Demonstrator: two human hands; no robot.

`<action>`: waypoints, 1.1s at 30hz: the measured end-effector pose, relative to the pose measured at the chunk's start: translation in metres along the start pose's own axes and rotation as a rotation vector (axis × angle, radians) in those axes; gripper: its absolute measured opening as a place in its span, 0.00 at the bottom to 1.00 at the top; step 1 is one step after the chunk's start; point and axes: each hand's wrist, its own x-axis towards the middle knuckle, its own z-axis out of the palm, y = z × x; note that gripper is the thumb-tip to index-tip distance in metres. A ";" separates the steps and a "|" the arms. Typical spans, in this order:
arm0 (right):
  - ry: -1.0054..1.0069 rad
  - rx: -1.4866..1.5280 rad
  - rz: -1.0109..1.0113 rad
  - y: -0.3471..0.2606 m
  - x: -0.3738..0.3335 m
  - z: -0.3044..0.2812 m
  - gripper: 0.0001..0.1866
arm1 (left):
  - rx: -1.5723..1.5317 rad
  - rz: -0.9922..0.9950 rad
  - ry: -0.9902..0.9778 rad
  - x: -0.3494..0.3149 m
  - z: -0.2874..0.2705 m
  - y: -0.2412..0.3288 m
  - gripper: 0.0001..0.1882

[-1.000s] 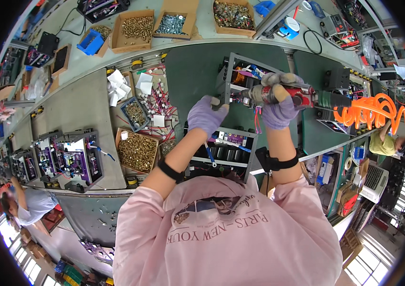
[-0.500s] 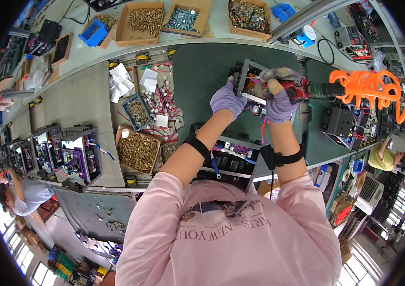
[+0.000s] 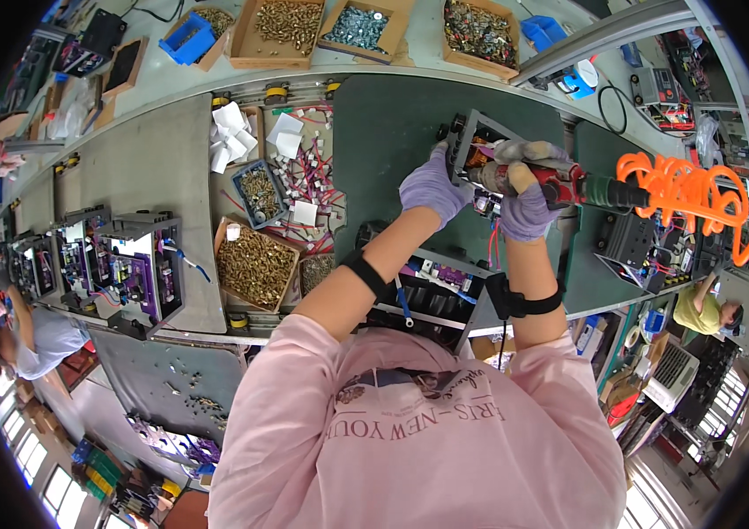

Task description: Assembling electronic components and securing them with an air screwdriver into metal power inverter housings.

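Observation:
On the dark green mat (image 3: 383, 123), my left hand (image 3: 434, 187), in a purple glove, is closed around the near left side of a grey metal-framed electronic unit (image 3: 473, 132). My right hand (image 3: 529, 198), gloved too, grips a red power screwdriver (image 3: 566, 185) with a dark green rear end. The tool lies roughly level, its front end pointing left into the frame; the exact tip is hidden. An orange coiled hose (image 3: 683, 189) runs from its back to the right. Red wires (image 3: 493, 242) hang from the unit's near side. Close to my body stands a second unit (image 3: 440, 275) with a purple board.
Left of the mat are a box of brass fasteners (image 3: 255, 269), a blue bin of small parts (image 3: 259, 195) and loose red wires with white connectors (image 3: 304, 172). More parts boxes (image 3: 282, 31) line the far shelf. Units (image 3: 132, 264) stand at left; another black-cased unit (image 3: 630, 234) at right. Co-workers sit both sides.
The whole view has shifted slightly. The frame appears turned a little, and its pale near edge no longer shows. Both hands keep their holds on the unit and the screwdriver.

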 end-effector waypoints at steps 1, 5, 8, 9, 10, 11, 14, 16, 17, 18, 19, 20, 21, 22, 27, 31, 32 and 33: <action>0.001 -0.003 -0.001 -0.003 0.001 0.001 0.16 | -0.001 0.002 -0.002 -0.004 0.000 -0.004 0.39; -0.015 0.061 -0.006 -0.019 0.003 0.010 0.15 | 0.139 0.336 0.282 -0.020 -0.006 -0.022 0.25; -0.007 0.103 -0.009 -0.025 0.005 0.014 0.15 | 0.126 0.449 0.438 -0.020 -0.006 -0.023 0.13; -0.004 0.126 -0.006 -0.027 0.005 0.013 0.15 | 0.086 0.485 0.450 -0.018 -0.007 -0.023 0.12; -0.004 0.123 -0.009 -0.028 0.005 0.012 0.15 | 0.046 0.521 0.463 -0.018 -0.008 -0.023 0.11; -0.008 0.117 -0.021 -0.030 0.005 0.011 0.15 | 0.044 0.524 0.463 -0.018 -0.010 -0.023 0.11; -0.018 0.133 -0.033 -0.034 0.006 0.010 0.15 | 0.088 0.564 0.432 -0.020 -0.015 -0.023 0.10; -0.026 0.159 -0.030 -0.035 0.006 0.008 0.16 | 0.128 0.675 0.476 -0.023 -0.017 -0.024 0.10; -0.041 0.174 -0.037 -0.035 0.007 0.007 0.16 | 0.129 0.676 0.477 -0.022 -0.015 -0.025 0.10; -0.058 0.190 -0.043 -0.035 0.007 0.006 0.16 | 0.085 0.638 0.447 -0.021 -0.013 -0.027 0.10; -0.059 0.191 -0.044 -0.035 0.007 0.006 0.16 | 0.041 0.599 0.417 -0.020 -0.011 -0.028 0.10; -0.069 0.179 -0.039 -0.035 0.006 0.005 0.16 | 0.042 0.600 0.419 -0.019 -0.010 -0.031 0.10; -0.077 0.165 -0.035 -0.035 0.005 0.004 0.16 | 0.021 0.556 0.378 -0.019 -0.011 -0.031 0.11; -0.078 0.166 -0.036 -0.036 0.005 0.003 0.16 | 0.001 0.512 0.337 -0.019 -0.012 -0.032 0.12; -0.054 0.152 -0.055 -0.036 0.002 0.010 0.15 | 0.016 0.452 0.237 -0.019 -0.018 -0.030 0.12; -0.041 0.143 -0.057 -0.033 0.000 0.013 0.15 | 0.014 0.442 0.215 -0.020 -0.019 -0.029 0.12; -0.036 0.150 -0.063 -0.032 0.000 0.012 0.15 | 0.013 0.441 0.216 -0.019 -0.016 -0.031 0.12; -0.033 0.158 -0.069 -0.032 0.000 0.012 0.15 | 0.009 0.466 0.243 -0.019 -0.014 -0.033 0.12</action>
